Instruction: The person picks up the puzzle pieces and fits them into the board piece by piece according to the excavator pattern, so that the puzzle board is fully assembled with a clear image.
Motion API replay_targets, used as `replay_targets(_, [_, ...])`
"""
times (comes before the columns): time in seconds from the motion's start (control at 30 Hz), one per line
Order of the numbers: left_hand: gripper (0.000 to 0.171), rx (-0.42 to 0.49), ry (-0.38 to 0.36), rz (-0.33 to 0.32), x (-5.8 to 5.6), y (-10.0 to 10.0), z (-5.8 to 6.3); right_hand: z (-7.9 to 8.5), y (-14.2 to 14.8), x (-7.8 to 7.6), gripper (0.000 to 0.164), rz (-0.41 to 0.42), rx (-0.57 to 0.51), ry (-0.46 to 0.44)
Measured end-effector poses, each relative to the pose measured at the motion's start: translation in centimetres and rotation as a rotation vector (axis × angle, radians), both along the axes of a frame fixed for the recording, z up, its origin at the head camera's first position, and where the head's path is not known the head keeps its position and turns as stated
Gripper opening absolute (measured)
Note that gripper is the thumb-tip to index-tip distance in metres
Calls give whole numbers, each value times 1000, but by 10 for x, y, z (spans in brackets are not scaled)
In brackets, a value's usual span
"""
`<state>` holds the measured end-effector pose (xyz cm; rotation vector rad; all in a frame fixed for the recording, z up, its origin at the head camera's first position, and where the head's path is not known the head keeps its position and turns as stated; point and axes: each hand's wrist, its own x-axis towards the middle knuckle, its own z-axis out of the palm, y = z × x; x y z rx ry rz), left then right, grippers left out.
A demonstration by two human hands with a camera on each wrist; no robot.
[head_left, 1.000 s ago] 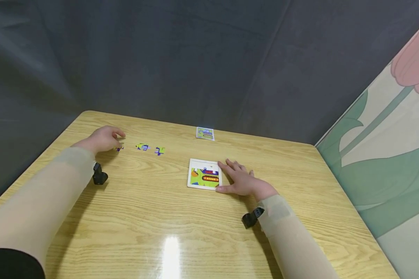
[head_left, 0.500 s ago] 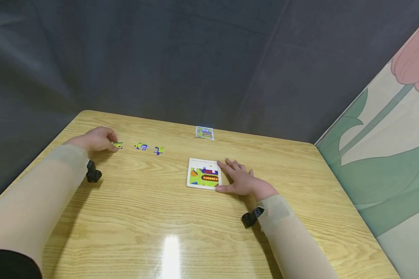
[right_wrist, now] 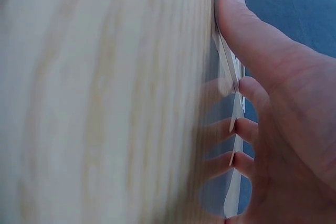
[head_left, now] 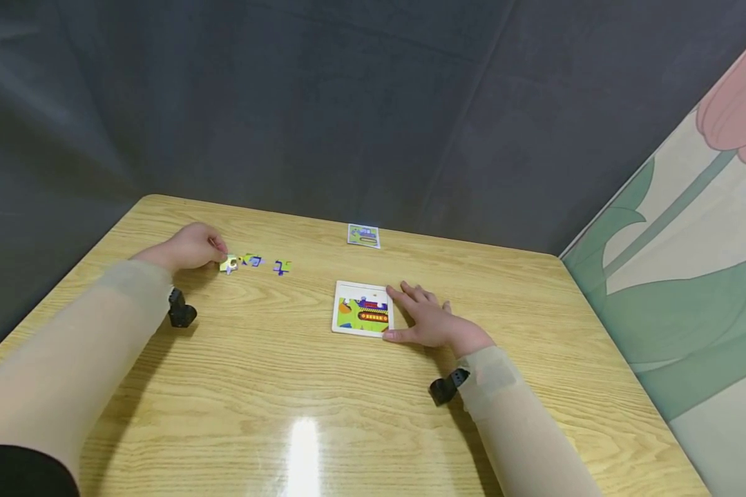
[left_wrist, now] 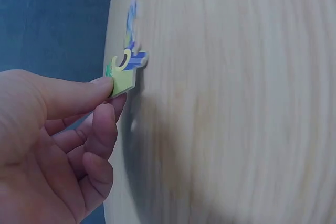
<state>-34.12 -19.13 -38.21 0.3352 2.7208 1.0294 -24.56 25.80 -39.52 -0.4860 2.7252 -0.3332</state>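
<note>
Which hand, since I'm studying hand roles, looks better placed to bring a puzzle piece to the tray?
The left hand, probably: it pinches a puzzle piece, and two loose pieces lie close by. The right hand touches the tray, away from those pieces, so it seems better suited to steadying.

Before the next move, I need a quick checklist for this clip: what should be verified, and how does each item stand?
1. Left hand pinches a puzzle piece: ok.
2. Right hand touches the puzzle tray at its right edge: ok.
3. Puzzle tray has unfilled room along its far side: ok.
4. Picture card uncovered: ok.
5. Held puzzle piece clear of the neighbouring loose piece: cannot tell.
</note>
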Motion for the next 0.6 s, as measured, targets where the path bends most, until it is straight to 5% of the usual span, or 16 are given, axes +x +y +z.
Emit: replay_targets(0.6, [9,213,-30,-107,10,97,15,3,-3,2,96,0,-7,-7])
